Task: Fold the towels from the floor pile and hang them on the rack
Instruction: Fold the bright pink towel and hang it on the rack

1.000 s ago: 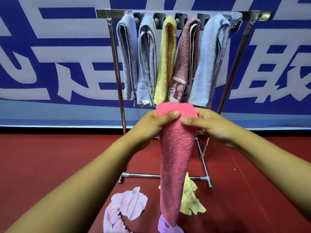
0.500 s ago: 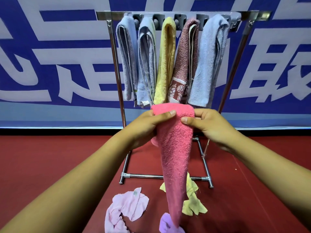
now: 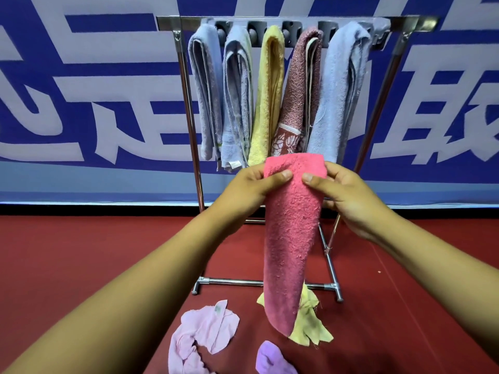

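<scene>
Pink terry: the towel (image 3: 293,228), folded into a narrow strip, hangs in mid-air in front of the rack (image 3: 283,21), its top edge level with the lower ends of the towels already hung and its rounded lower end clear of the floor (image 3: 81,252). The left hand (image 3: 253,187) pinches the top left corner, thumb on the near face and fingers behind; the right hand (image 3: 348,195) pinches the top right corner in the same way. The two thumbs lie close together on the cloth without touching.

Handling, as judged: light, limp and rough-napped, so unlikely to slip from a pinch; not fragile. It keeps no shape of its own, and the fold would probably open if one corner were let go. Best held at the two top corners, as here, or under the middle when draped over a peg.

On the rack, five folded towels hang side by side: a blue towel (image 3: 206,90) at the left, a grey-blue one (image 3: 239,95), a yellow towel (image 3: 268,95), a maroon towel (image 3: 298,90) with a patterned border, and a pale blue towel (image 3: 337,90) at the right. Free space appears to remain at the right end of the bar.

On the near floor lie a light pink cloth (image 3: 202,336), a lilac cloth (image 3: 272,360) and a yellow cloth (image 3: 310,325), partly hidden behind the towel. A blue and white banner (image 3: 81,90) stands beyond.
</scene>
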{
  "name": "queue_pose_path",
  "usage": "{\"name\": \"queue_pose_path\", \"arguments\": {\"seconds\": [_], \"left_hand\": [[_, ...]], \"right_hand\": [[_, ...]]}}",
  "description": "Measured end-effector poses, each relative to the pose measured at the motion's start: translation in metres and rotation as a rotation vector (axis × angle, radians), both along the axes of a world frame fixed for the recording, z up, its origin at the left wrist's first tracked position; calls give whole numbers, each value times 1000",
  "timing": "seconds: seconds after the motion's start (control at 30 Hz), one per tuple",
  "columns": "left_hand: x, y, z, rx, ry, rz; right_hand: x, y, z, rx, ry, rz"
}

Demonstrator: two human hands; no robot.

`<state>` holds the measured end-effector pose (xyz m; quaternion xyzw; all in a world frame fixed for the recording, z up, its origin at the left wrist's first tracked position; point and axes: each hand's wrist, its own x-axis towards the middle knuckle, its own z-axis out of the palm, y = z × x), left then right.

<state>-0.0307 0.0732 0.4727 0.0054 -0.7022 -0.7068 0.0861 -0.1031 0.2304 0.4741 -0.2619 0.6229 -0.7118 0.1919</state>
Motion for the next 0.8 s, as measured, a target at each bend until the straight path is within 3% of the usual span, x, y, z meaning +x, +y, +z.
{"name": "queue_pose_path", "arguments": {"seconds": [0.2,0.37,0.6,0.8], "left_hand": [[-7,-3,17,43,-36,10],[-6,-13,29,55,-15,26],[-10,-19,58,60,6,72],[-12,-19,70,47,7,61]], "right_hand": [[-2,8,-25,292,112,14],[-5,4,-29,264,81,79],[-2,9,-53,392,156,151],[-3,10,-56,326,55,143]]}}
